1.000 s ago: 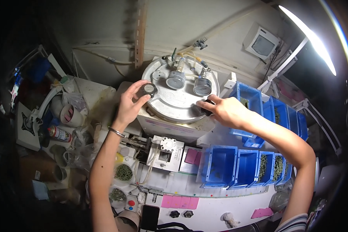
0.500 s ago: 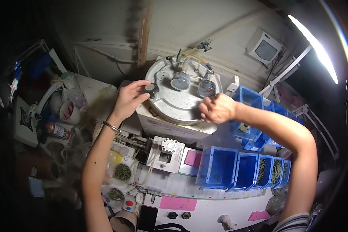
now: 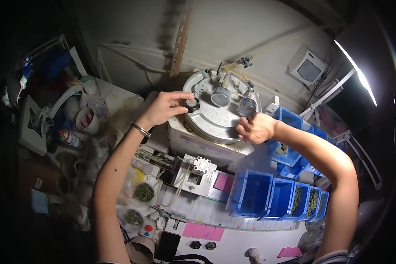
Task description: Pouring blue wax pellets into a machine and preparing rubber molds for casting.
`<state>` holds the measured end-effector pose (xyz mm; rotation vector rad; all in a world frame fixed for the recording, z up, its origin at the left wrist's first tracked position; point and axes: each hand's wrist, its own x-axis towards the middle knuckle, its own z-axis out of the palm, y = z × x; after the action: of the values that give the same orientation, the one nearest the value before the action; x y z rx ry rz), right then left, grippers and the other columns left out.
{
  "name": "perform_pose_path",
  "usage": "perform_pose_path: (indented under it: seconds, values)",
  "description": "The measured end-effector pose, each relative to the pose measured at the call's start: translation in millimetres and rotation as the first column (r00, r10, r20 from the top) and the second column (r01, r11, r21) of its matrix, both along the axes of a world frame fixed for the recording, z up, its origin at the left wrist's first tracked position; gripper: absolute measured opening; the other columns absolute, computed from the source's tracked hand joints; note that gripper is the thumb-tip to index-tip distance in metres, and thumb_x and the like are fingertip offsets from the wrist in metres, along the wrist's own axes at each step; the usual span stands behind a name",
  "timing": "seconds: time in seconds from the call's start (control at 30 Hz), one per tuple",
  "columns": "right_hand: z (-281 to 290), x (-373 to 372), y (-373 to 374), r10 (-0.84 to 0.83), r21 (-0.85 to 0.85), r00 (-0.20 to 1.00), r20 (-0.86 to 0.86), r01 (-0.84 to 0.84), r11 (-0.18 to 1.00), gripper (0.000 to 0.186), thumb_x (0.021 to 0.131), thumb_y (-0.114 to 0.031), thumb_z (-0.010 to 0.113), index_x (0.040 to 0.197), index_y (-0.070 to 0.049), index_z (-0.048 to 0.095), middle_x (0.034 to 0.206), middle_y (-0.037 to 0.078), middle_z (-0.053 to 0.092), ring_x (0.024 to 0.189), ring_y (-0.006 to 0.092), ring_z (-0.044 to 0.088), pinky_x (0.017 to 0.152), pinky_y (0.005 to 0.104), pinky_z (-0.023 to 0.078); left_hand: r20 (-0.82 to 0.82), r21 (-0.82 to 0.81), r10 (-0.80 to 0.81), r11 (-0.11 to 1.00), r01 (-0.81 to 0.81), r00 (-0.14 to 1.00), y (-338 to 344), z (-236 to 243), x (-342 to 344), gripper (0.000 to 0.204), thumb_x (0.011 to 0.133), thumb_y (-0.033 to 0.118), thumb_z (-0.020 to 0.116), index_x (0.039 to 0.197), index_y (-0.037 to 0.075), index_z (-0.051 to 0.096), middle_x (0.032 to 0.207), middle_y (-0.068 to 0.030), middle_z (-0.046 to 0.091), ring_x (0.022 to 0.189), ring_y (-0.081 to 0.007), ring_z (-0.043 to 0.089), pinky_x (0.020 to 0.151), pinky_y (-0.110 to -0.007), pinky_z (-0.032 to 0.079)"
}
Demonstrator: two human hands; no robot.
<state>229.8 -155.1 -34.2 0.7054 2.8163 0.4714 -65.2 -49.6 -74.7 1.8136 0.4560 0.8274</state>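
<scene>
Front of bench: black phone (image 3: 168,247), two loose black knobs (image 3: 195,244) to its right, row of pink slips (image 3: 201,230) just behind them. Red button (image 3: 149,228) left of the phone. Dish of green strands (image 3: 143,192) further back on the left. Blue bins (image 3: 251,192) in a row on the right, some with green strands in them; metal fixture (image 3: 195,177) left of the row.

Behind that: round metal lid (image 3: 218,118) on top of a white housing (image 3: 228,152). Left hand (image 3: 165,107) — thumb and fingertips around a black rim knob (image 3: 192,104), lid's left side. Right hand (image 3: 258,128) — fingers curled at lid's right rim, own fingers hide what's inside, can't tell what it grips.

Two gauges (image 3: 221,97) on the lid, past the hands. Screen box (image 3: 307,66) on the back wall.
</scene>
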Motion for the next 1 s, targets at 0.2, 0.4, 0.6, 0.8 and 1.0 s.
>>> perform_pose_path:
  seconds: [0.2,0.4,0.6,0.8,1.0]
  values:
    - [-18.5,-42.6,-17.4,-0.68,0.103,0.699,-0.224,0.71,0.696,0.034,0.086,-0.022,0.037,0.066,0.002,0.052,0.05,0.015,0.053,0.041,0.0276,0.054,0.037,0.0365,0.044,0.012,-0.039,0.033,0.999,-0.032,0.999,-0.8,-5.7,-7.5,0.034,0.072,-0.002,0.062,0.105,0.005,0.061,0.117,-0.0085,0.053,0.1,-0.0117,0.052,0.083,-0.026,0.045]
    - [14.4,-75.3,-13.4,-0.847,-0.061,0.516,-0.127,0.848,0.526,0.044,0.088,-0.04,0.042,0.066,-0.009,0.064,0.059,0.008,0.059,0.056,0.0248,0.061,0.049,0.0341,0.048,-0.064,0.17,0.115,0.98,-0.102,0.991,1.3,-2.6,-8.8,0.033,0.072,-0.001,0.064,0.103,0.006,0.062,0.111,-0.0042,0.052,0.095,-0.0119,0.053,0.08,-0.024,0.046]
    - [20.4,-114.6,40.7,-0.391,-0.181,0.792,-0.469,0.347,0.92,0.053,0.077,-0.019,0.06,0.126,-0.015,0.042,0.109,0.011,0.056,0.078,0.0328,0.059,0.069,0.0388,0.048,0.098,-0.096,0.106,0.991,-0.096,0.99,0.2,-10.3,-0.5,0.026,0.07,-0.01,0.062,0.095,-0.003,0.057,0.093,-0.0059,0.059,0.085,-0.0118,0.058,0.076,-0.024,0.048]
    - [26.0,-140.7,60.8,-0.486,-0.299,0.803,-0.345,0.397,0.868,0.038,0.073,-0.013,0.061,0.11,-0.008,0.052,0.085,0.017,0.06,0.078,0.0326,0.058,0.066,0.0406,0.046,0.221,-0.155,0.225,0.969,-0.193,0.949,-2.2,-33.7,-3.8,0.029,0.071,-0.009,0.062,0.096,0.001,0.051,0.09,-0.0055,0.06,0.084,-0.0107,0.057,0.075,-0.024,0.048]
    - [2.1,-117.0,77.1,-0.536,-0.427,0.716,-0.447,0.356,0.832,0.032,0.068,-0.02,0.069,0.092,-0.001,0.058,0.077,0.019,0.06,0.074,0.0338,0.059,0.065,0.0396,0.045,0.204,-0.11,0.321,0.946,-0.304,0.925,-11.9,-35.6,15.4,0.02,0.071,-0.006,0.063,0.089,-0.001,0.058,0.081,-0.0045,0.061,0.074,-0.0091,0.057,0.065,-0.022,0.047]
